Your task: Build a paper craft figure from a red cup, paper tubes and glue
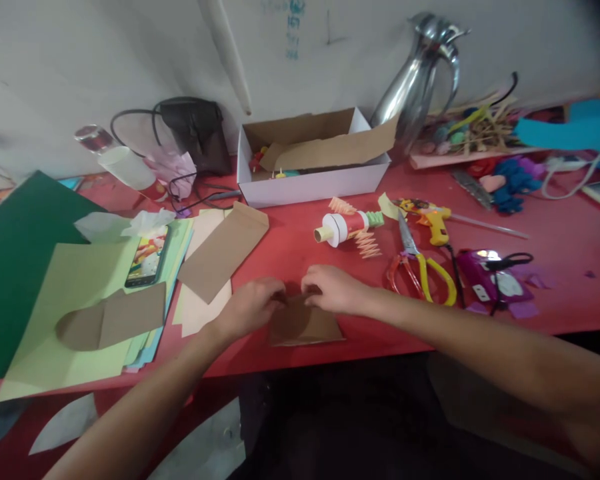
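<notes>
A small piece of brown cardboard (307,327) lies near the table's front edge. My left hand (254,304) pinches its far left corner, fingers closed. Beside it, my right hand (333,288) has its fingers curled on the far edge of the same piece. Just beyond my hands sits a paper figure (347,225), a red and white roll with folded orange and green paper strips. To its right are scissors (420,263) with one red and one yellow handle, their blades pointing away from me.
A yellow glue gun (434,223) and a purple extension block (493,277) lie on the right. A white box (313,190) and a steel jug (413,83) stand at the back. Paper sheets (45,347), a phone (147,260) and a cardboard envelope (223,257) fill the left.
</notes>
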`<state>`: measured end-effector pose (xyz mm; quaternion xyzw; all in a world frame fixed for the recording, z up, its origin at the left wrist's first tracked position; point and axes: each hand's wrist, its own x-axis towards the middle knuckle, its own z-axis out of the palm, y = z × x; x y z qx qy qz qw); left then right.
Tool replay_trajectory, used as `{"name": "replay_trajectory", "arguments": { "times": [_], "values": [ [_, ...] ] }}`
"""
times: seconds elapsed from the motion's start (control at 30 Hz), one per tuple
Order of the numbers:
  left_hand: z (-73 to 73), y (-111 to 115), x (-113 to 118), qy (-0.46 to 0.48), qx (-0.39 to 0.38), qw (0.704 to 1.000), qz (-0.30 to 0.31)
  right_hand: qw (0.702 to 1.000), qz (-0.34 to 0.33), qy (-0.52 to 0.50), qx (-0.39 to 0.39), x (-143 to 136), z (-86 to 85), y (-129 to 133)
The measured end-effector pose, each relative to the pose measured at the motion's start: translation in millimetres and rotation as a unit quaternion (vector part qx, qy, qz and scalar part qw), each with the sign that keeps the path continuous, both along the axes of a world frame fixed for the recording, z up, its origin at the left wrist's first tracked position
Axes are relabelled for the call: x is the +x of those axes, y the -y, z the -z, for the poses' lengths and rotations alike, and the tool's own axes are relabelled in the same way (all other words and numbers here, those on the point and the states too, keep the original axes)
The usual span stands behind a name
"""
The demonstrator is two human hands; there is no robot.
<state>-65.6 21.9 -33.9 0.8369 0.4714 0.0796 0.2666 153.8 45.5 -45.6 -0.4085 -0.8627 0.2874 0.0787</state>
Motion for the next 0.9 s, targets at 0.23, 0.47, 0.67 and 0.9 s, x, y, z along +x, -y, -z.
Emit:
{"name": "replay_trajectory", "arguments": {
  "times": [0.23,0.47,0.67,0.9],
  "values": [
    [6.8,11,4,-0.026,0.0,0.999,-0.038,1.0,-0.004,0.021,-0.014,-2,-5.2,11],
    [12.8,18,13,-0.029,0.052,0.995,-0.08,0.999,0.034,0.011,-0.011,-4,0.7,15],
    [12.6,9,11,-0.013,-0.015,0.997,-0.08,0.999,0.038,0.007,-0.024,1,-5.0,11],
    [18.9,9,20,-0.054,0.065,0.995,-0.058,0.986,-0.069,0.122,0.095,-6,-8.5,15]
  ]
}}
